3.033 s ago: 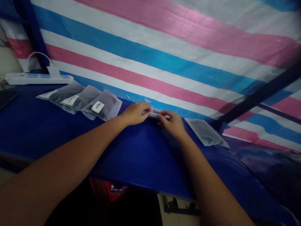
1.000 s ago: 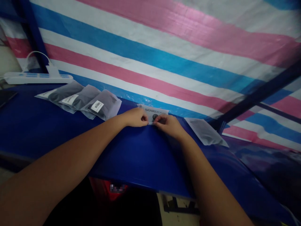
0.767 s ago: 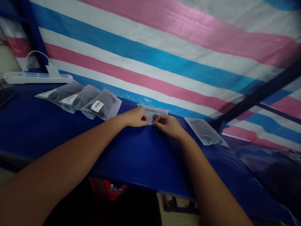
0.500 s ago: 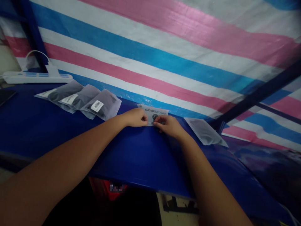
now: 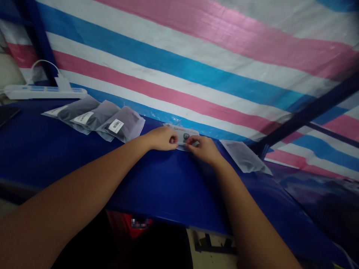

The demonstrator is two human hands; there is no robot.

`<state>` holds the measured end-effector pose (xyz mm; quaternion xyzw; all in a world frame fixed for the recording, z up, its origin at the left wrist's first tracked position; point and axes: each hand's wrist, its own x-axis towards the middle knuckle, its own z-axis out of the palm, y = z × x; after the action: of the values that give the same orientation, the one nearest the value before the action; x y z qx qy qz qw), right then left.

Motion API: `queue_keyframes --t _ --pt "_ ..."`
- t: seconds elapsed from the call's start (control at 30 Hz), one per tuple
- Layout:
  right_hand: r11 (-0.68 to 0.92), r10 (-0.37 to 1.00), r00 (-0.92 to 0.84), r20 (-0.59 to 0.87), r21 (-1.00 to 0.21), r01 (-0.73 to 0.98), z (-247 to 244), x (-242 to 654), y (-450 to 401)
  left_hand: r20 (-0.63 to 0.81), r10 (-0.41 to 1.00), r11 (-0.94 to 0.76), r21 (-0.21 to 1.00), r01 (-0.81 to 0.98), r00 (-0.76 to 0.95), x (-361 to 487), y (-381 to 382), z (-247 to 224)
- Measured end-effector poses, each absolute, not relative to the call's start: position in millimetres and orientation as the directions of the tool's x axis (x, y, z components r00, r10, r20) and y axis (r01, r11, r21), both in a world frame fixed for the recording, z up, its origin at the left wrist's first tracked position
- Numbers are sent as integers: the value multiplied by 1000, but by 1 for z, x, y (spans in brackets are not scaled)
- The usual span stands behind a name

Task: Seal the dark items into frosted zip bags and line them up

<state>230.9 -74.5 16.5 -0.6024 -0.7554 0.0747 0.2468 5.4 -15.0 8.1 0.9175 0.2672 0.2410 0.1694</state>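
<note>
A frosted plastic bag [image 5: 179, 131] with dark printing and a round dark mark lies on the blue table near its back edge. Closed on the bag's near edge, my left hand [image 5: 165, 139] covers its left corner. My right hand [image 5: 202, 148] pinches the same edge on the right with thumb and fingers. Between the two hands a short stretch of that edge shows, slightly raised. What is inside the bag I cannot make out.
Several filled frosted bags with white labels [image 5: 116, 126] overlap at the left. Another frosted bag [image 5: 243, 156] lies to the right. A white power strip [image 5: 42, 92] with a plug stands at the back left. Striped sheeting [image 5: 179, 71] hangs behind the blue table [image 5: 168, 186].
The bag's near edge has lifted and bent between my hands, so less of the printing shows. My right hand has shifted slightly to the right.
</note>
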Motion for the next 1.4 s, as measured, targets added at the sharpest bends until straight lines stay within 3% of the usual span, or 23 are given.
queue_keyframes --t 0.13,0.33,0.4,0.53,0.73,0.87,1.07,1.4 --pt "202 900 -45 433 -324 924 20 236 -73 445 539 -830 422 364 715 4 -14 11" --pt "150 869 25 494 -311 939 21 238 -71 516 514 -856 364 368 685 7 -8 7" --pt "228 826 -16 563 -308 924 20 231 -74 542 511 -859 349 375 667 8 -7 7" --pt "524 707 -276 651 -220 823 16 207 -79 560 496 -868 326 374 664 10 -9 8" --pt "581 633 -405 660 -58 812 8 196 -76 554 564 -825 343 449 613 11 -6 6" --pt "565 631 -411 658 -26 825 8 200 -75 537 534 -845 319 429 653 9 -8 7" --pt "523 679 -418 604 2 852 15 196 -81 508 513 -858 311 409 692 9 -15 12" --pt "398 744 -450 494 213 892 20 205 -80 539 546 -835 292 466 641 9 -11 11"
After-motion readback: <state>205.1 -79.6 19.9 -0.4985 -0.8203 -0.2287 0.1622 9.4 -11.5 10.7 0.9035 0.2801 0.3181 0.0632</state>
